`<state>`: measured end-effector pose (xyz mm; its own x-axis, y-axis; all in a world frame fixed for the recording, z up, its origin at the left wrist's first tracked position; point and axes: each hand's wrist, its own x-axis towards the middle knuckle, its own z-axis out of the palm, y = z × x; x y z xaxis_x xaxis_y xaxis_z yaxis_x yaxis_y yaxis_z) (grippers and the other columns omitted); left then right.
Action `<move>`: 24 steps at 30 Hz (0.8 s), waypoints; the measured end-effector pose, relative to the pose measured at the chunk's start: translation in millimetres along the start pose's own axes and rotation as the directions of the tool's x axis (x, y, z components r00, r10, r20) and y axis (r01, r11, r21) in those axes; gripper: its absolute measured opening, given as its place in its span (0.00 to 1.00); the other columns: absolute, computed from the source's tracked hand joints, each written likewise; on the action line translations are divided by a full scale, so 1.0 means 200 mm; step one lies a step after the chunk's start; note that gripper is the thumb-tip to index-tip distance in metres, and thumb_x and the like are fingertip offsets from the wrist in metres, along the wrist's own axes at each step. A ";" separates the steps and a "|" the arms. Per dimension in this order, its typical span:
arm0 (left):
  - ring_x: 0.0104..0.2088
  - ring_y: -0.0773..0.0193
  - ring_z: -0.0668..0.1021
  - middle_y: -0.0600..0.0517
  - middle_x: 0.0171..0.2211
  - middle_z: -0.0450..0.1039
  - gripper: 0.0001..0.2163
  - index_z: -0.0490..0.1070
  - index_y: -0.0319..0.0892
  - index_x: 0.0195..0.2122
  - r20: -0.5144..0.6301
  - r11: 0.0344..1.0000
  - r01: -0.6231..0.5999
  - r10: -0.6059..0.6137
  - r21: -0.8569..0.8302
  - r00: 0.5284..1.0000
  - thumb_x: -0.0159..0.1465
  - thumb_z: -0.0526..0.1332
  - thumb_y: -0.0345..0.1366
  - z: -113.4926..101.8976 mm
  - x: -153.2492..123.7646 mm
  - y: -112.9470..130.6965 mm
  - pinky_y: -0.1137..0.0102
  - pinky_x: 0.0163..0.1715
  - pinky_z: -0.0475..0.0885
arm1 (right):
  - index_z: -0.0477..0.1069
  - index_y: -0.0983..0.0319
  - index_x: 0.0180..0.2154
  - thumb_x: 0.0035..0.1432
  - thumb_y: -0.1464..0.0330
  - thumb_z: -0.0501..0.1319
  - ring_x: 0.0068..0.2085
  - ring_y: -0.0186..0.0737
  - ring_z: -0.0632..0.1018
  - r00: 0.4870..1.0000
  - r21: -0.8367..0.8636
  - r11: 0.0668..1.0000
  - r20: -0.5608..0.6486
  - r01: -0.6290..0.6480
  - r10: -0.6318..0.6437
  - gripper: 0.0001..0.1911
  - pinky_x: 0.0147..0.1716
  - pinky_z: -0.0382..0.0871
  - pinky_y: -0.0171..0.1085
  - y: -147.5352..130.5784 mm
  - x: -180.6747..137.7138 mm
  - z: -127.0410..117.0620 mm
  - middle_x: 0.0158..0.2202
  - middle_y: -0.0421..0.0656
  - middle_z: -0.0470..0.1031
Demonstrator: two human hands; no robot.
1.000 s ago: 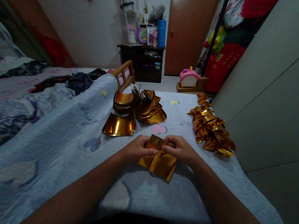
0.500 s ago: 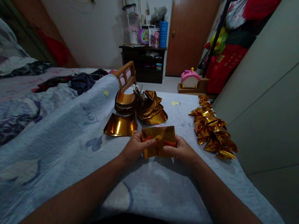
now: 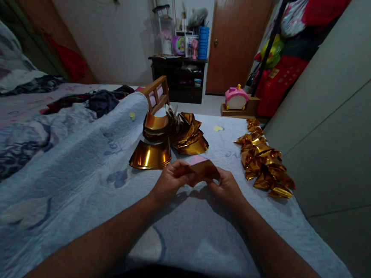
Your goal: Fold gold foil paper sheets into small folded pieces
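A folded sheet of gold foil paper [image 3: 205,169] is held just above the blue quilt [image 3: 82,178], pinched from both sides. My left hand [image 3: 170,181] grips its left end and my right hand [image 3: 227,186] grips its right end, fingers closed on it. The sheet lies nearly edge-on, so little of its face shows. Ahead of my hands lies a curved stack of flat gold sheets [image 3: 151,155] and a fanned heap of more gold sheets [image 3: 182,132]. To the right runs a row of folded gold paper pieces [image 3: 264,160].
A small wooden frame [image 3: 156,93] stands behind the gold heap. Dark clothes [image 3: 101,100] lie on the bed at left. A pale cabinet wall [image 3: 337,125] rises close on the right. A dark shelf unit [image 3: 180,76], a pink toy [image 3: 236,96] and a brown door stand at the back.
The gold sheet hung down crumpled, was then raised upright and flat, and is now folded over to a narrow, nearly level shape between both hands.
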<state>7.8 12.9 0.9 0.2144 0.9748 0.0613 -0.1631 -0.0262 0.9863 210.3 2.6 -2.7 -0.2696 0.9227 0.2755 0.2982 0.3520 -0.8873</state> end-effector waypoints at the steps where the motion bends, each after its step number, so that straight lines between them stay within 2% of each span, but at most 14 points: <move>1: 0.39 0.60 0.79 0.52 0.37 0.77 0.12 0.72 0.43 0.37 -0.004 0.995 -0.044 0.044 0.091 0.999 0.55 0.72 0.38 0.00 0.00 0.01 0.67 0.41 0.72 | 0.76 0.60 0.39 0.58 0.72 0.59 0.40 0.45 0.78 0.997 -0.107 0.992 -0.044 0.061 -0.066 0.09 0.43 0.70 0.43 0.00 0.00 -0.01 0.38 0.45 0.80; 3: 0.47 0.56 0.77 0.49 0.45 0.75 0.13 0.72 0.44 0.41 -0.045 0.923 -0.182 0.209 0.338 0.977 0.57 0.70 0.38 -0.02 -0.01 0.02 0.64 0.46 0.71 | 0.76 0.60 0.37 0.59 0.75 0.58 0.42 0.47 0.76 0.973 -0.313 0.936 -0.109 0.159 -0.201 0.09 0.44 0.68 0.44 0.00 0.01 -0.04 0.37 0.46 0.79; 5: 0.52 0.54 0.74 0.47 0.50 0.72 0.13 0.72 0.45 0.44 -0.063 0.752 -0.296 0.408 0.588 0.911 0.59 0.69 0.36 -0.03 -0.02 0.03 0.61 0.50 0.69 | 0.75 0.60 0.36 0.60 0.76 0.57 0.42 0.47 0.75 0.943 -0.454 0.864 -0.131 0.217 -0.306 0.09 0.44 0.68 0.45 0.01 0.01 -0.06 0.37 0.47 0.79; 7: 0.53 0.53 0.72 0.47 0.51 0.70 0.14 0.72 0.45 0.47 -0.004 0.583 -0.372 0.542 0.723 0.840 0.60 0.68 0.35 -0.04 -0.03 0.04 0.59 0.53 0.68 | 0.75 0.60 0.36 0.62 0.76 0.57 0.41 0.47 0.74 0.922 -0.530 0.809 -0.118 0.256 -0.369 0.09 0.43 0.68 0.44 0.01 0.01 -0.07 0.38 0.47 0.78; 9: 0.52 0.54 0.73 0.47 0.50 0.71 0.13 0.71 0.45 0.48 0.090 0.464 -0.440 0.603 0.769 0.793 0.62 0.67 0.33 -0.05 -0.03 0.05 0.59 0.53 0.68 | 0.75 0.60 0.37 0.62 0.76 0.57 0.41 0.47 0.74 0.912 -0.571 0.766 -0.073 0.294 -0.404 0.09 0.42 0.68 0.44 0.02 0.01 -0.07 0.39 0.47 0.78; 12: 0.45 0.57 0.74 0.49 0.43 0.75 0.07 0.73 0.44 0.42 0.246 0.359 -0.536 0.606 0.764 0.757 0.63 0.64 0.30 -0.06 -0.03 0.04 0.62 0.47 0.70 | 0.75 0.60 0.39 0.62 0.76 0.59 0.41 0.48 0.74 0.903 -0.616 0.710 0.006 0.341 -0.429 0.09 0.42 0.68 0.44 0.01 0.01 -0.06 0.41 0.48 0.79; 15: 0.38 0.59 0.75 0.51 0.36 0.77 0.04 0.73 0.43 0.36 0.342 0.308 -0.583 0.575 0.752 0.744 0.63 0.61 0.27 -0.06 -0.02 0.03 0.65 0.41 0.71 | 0.75 0.61 0.41 0.60 0.77 0.58 0.41 0.48 0.75 0.899 -0.620 0.697 0.031 0.360 -0.437 0.10 0.42 0.70 0.44 0.02 0.01 -0.05 0.42 0.49 0.79; 18: 0.36 0.61 0.77 0.50 0.35 0.77 0.07 0.73 0.42 0.35 0.358 0.299 -0.599 0.578 0.743 0.733 0.64 0.58 0.24 -0.07 -0.02 0.02 0.68 0.38 0.72 | 0.75 0.62 0.43 0.56 0.79 0.58 0.45 0.49 0.77 0.915 -0.559 0.754 0.022 0.345 -0.402 0.14 0.45 0.71 0.45 0.03 0.00 -0.06 0.46 0.50 0.79; 21: 0.36 0.64 0.78 0.50 0.37 0.77 0.09 0.73 0.41 0.35 0.368 0.293 -0.608 0.581 0.738 0.726 0.65 0.56 0.23 -0.07 -0.02 0.01 0.71 0.35 0.73 | 0.74 0.61 0.44 0.52 0.80 0.60 0.50 0.50 0.77 0.941 -0.490 0.812 0.063 0.318 -0.331 0.18 0.50 0.71 0.47 0.04 -0.01 -0.07 0.50 0.51 0.78; 24: 0.36 0.63 0.79 0.49 0.40 0.79 0.08 0.73 0.41 0.35 0.387 0.233 -0.590 0.564 0.773 0.729 0.67 0.56 0.25 -0.06 -0.03 -0.01 0.71 0.36 0.72 | 0.74 0.62 0.45 0.51 0.78 0.60 0.54 0.51 0.76 0.954 -0.441 0.847 0.104 0.299 -0.282 0.19 0.54 0.70 0.49 0.03 -0.01 -0.09 0.54 0.53 0.76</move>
<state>-4.9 9.5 -4.0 0.4375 0.6104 0.6603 0.5799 -0.7527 0.3117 228.4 5.6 -1.9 -0.4365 0.7644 0.4745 0.5753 0.6426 -0.5060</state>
